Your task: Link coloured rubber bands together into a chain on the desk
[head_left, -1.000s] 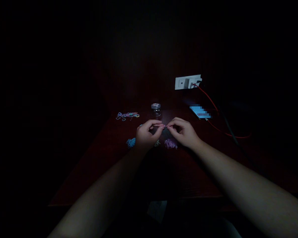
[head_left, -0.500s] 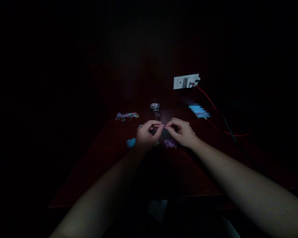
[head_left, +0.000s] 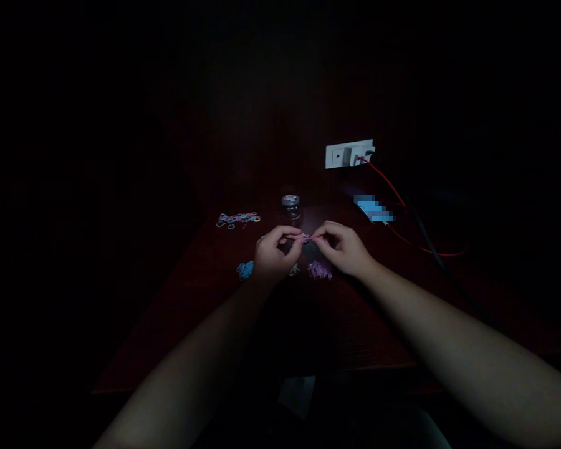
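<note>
A small pinkish elastic band point(head_left: 305, 237) is stretched between my two hands above the middle of the table. My left hand point(head_left: 278, 251) pinches one side of it between thumb and forefinger. On the other side, the thumb and forefinger of my right hand point(head_left: 341, 247) are pinched together on it. Beneath them lie a blue pile of bands point(head_left: 245, 270), a pale yellowish pile point(head_left: 294, 269) partly behind my left hand, and a purple pile point(head_left: 319, 269) close to my right wrist. The band's exact shape is too small to make out.
Loose multicoloured bands point(head_left: 238, 219) are spread at the back left. A clear lidded jar point(head_left: 290, 207) stands behind my hands. To the right lies a phone point(head_left: 373, 209) on a red cable point(head_left: 390, 181), which runs to a wall socket point(head_left: 339, 156). The room is very dark.
My fingertips have drawn slightly apart, and more of the pinkish band shows between them. The piles, jar and phone stay in place.
</note>
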Demonstrator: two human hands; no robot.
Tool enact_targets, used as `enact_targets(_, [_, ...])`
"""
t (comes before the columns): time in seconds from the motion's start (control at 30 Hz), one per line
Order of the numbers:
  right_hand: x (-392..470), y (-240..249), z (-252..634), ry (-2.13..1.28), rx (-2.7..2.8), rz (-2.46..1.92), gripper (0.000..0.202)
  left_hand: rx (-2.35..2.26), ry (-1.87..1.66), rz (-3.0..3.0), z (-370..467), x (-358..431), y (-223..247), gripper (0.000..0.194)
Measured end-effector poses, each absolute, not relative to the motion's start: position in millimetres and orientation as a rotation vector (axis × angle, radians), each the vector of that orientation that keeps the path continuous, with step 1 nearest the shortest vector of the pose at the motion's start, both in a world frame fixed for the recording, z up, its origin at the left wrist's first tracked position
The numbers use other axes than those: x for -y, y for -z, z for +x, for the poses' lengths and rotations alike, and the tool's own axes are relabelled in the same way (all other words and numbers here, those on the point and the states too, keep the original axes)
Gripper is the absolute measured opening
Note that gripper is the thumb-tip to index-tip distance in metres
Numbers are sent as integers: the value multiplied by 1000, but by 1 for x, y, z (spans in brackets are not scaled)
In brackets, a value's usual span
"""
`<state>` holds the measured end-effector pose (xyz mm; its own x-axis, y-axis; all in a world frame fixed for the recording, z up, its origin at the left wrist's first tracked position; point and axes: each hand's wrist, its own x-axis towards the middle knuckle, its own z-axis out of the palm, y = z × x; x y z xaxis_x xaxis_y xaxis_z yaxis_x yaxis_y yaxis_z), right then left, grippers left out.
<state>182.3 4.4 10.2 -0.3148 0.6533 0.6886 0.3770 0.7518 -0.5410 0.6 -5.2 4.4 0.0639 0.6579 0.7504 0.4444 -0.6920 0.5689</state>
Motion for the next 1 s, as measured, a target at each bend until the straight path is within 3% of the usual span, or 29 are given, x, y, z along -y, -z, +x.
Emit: enact_targets(1.0, [-1, -11, 181, -392, 1967, -784, 11, -1167, -1669, 2165, -2, 3, -2, 13])
